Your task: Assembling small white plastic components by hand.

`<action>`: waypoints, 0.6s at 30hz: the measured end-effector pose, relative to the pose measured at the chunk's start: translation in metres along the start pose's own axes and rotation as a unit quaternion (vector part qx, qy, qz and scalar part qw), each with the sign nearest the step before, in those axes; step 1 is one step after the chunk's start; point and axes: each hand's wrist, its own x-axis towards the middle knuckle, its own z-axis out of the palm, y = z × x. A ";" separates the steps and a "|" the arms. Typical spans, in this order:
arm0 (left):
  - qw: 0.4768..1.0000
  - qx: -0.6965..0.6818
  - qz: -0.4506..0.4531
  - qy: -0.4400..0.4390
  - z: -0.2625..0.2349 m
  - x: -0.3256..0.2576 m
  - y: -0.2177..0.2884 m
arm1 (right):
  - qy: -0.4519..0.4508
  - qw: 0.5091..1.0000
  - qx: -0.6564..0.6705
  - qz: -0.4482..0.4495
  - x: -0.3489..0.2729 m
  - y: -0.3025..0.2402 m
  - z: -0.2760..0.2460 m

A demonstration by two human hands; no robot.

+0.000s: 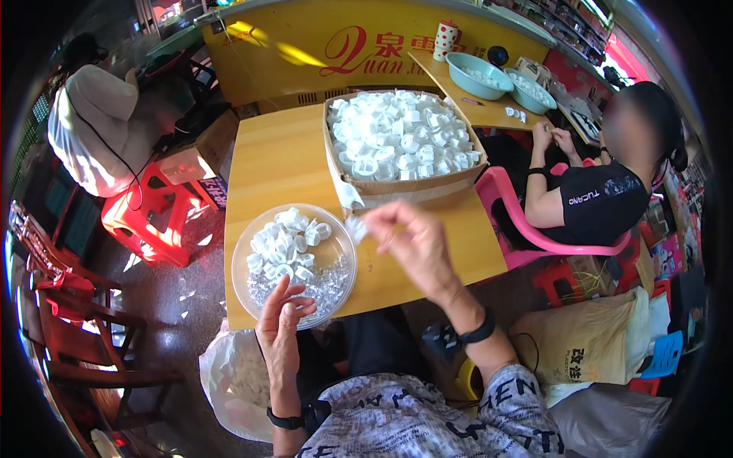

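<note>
My right hand (416, 248) is raised over the table, right of a round clear plastic tub. Its fingertips are pinched on a small translucent white plastic piece (356, 228), blurred, close to the rim of the tub (238, 263). Inside the tub lie white ring-shaped plastic parts (279, 243) and, on its near side, many tiny clear bits (327, 284). At the tub's near edge my left hand (281, 328) has its fingers apart, and I see nothing in them. Beyond both hands stands a cardboard box (412, 185) heaped with similar white plastic parts (401, 133).
A person (603, 195) sits on a pink chair (527, 221) at the right, handling something small by two blue-green basins (479, 76). Another person (92, 130) sits on a red stool (149, 217) at the left. A white plastic bag (229, 389) and a tan sack (588, 336) flank my legs.
</note>
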 end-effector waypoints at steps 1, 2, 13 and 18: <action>1.000 -0.006 -0.004 0.007 -0.003 0.003 -0.001 | 0.023 0.999 0.039 0.009 0.010 0.000 -0.011; 1.000 -0.015 -0.009 0.009 -0.003 0.004 -0.002 | 0.051 0.996 0.075 0.018 0.017 -0.002 -0.021; 0.999 -0.002 -0.041 0.033 -0.007 0.006 -0.007 | 0.251 0.934 -0.211 -0.145 0.043 0.009 -0.070; 0.998 -0.027 -0.042 0.024 -0.014 0.004 -0.011 | 0.328 0.874 -0.328 -0.147 0.066 0.018 -0.128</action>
